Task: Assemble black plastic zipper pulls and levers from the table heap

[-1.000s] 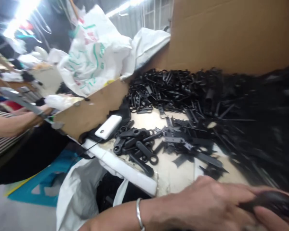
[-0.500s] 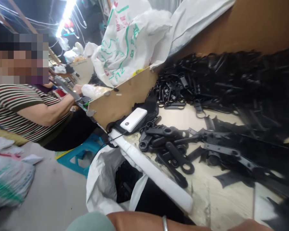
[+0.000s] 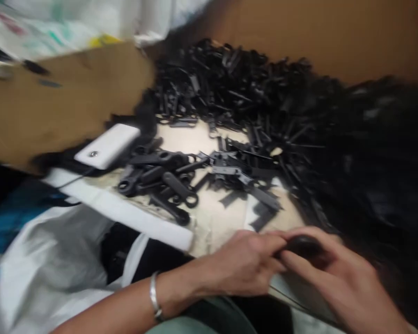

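My left hand, with a silver bangle at the wrist, is closed in a pinch at the near edge of the table. Fingertip to fingertip with it is my right hand, its thumb and fingers curled round a black plastic part. That part shows only as a dark rounded end; the rest is hidden by the fingers. Just beyond the hands lie several black plastic handles with ring ends, heaped loosely. Thin flat black pieces are jumbled to their right.
A large pile of black parts fills the back and right side. At left a white power bank with a cable lies by a cardboard wall. A white sack hangs open below the white padded table edge.
My view has swung right and down, so the striped-shirted person beside me is out of sight. Both my hands now show, together at the black plastic part; before, only a forearm showed clearly.
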The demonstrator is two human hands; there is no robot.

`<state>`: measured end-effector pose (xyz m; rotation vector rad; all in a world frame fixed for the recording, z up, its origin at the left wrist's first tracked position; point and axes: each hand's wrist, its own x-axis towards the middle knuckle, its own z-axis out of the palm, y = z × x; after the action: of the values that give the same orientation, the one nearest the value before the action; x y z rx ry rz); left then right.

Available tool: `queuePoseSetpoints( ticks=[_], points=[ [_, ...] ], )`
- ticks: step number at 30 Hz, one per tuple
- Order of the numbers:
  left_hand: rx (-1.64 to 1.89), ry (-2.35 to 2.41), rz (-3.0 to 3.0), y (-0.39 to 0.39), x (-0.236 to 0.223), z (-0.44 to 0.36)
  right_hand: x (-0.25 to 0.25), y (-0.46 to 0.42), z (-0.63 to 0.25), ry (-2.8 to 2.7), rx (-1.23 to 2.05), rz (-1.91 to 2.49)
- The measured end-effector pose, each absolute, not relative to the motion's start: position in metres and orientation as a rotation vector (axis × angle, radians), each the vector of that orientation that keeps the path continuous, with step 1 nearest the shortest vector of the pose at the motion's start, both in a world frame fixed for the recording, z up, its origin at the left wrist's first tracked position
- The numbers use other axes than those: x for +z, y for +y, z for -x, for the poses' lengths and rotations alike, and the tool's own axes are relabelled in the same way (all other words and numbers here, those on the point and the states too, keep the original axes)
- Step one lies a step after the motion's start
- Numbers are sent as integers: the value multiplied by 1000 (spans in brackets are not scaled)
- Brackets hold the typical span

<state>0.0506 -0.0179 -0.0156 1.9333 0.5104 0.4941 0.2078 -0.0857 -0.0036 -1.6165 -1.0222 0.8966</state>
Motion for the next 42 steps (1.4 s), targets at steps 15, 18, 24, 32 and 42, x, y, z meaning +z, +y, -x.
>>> queuePoseSetpoints(
  ticks=[15,18,24,32,42],
  points=[
    [433,469,-1749,-13,-16,-54,12,-85,-223,-1381,998,1553],
    [425,438,-1789,-14,-17,-53,21,-86,-228,-1552,851,1649],
    [344,383,-1696,-10,-11,-51,18,-81,-215,-1475,852,1644],
    [192,239,-1422,-7,-4,-42,-11,-93,-196,-883,1210,1209],
    [319,376,-1689,-19,-7,-49,8,-111,-215,-1351,959,1569]
  ],
)
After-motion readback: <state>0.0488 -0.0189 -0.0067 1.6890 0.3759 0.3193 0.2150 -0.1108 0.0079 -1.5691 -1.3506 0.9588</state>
